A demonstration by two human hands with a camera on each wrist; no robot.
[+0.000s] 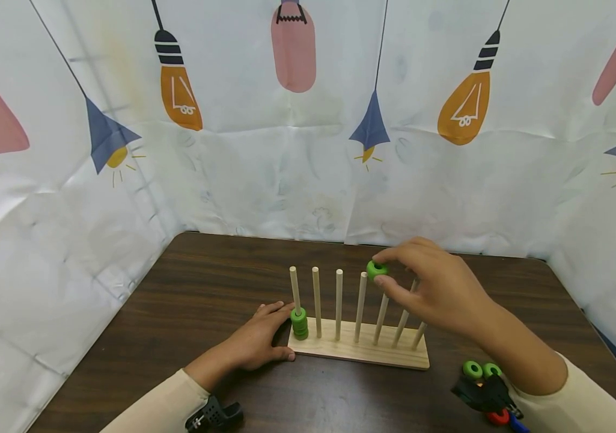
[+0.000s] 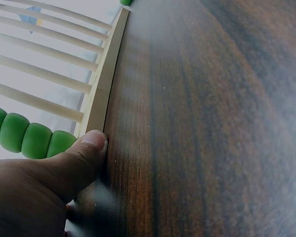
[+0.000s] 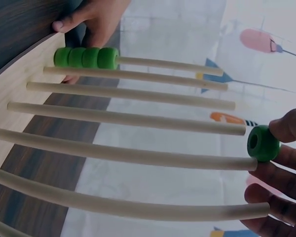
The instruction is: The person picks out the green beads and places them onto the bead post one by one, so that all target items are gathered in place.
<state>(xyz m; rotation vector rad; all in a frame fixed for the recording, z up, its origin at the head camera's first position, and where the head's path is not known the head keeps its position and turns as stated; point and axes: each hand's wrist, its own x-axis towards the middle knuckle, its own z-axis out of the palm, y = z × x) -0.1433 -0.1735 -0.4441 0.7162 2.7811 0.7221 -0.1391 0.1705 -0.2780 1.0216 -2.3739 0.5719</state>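
A pale wooden base (image 1: 362,349) with a row of upright pegs stands on the table. Several green beads (image 3: 84,58) are stacked at the bottom of its leftmost peg. My left hand (image 1: 256,340) grips the base's left end, the thumb (image 2: 89,148) pressed along the front edge and the fingers reaching behind. Another green bead (image 1: 376,270) is pinched between the thumb and index finger of my right hand (image 1: 437,285). It is up at the top of a peg (image 3: 187,158) right of the middle, its hole showing in the right wrist view.
Loose green beads (image 1: 472,369) lie on the dark wood-grain table (image 1: 140,355) near my right forearm. A red bead (image 1: 498,417) and a blue piece are partly hidden there by the black wrist camera (image 1: 483,394). A white printed curtain (image 1: 264,180) hangs behind the table.
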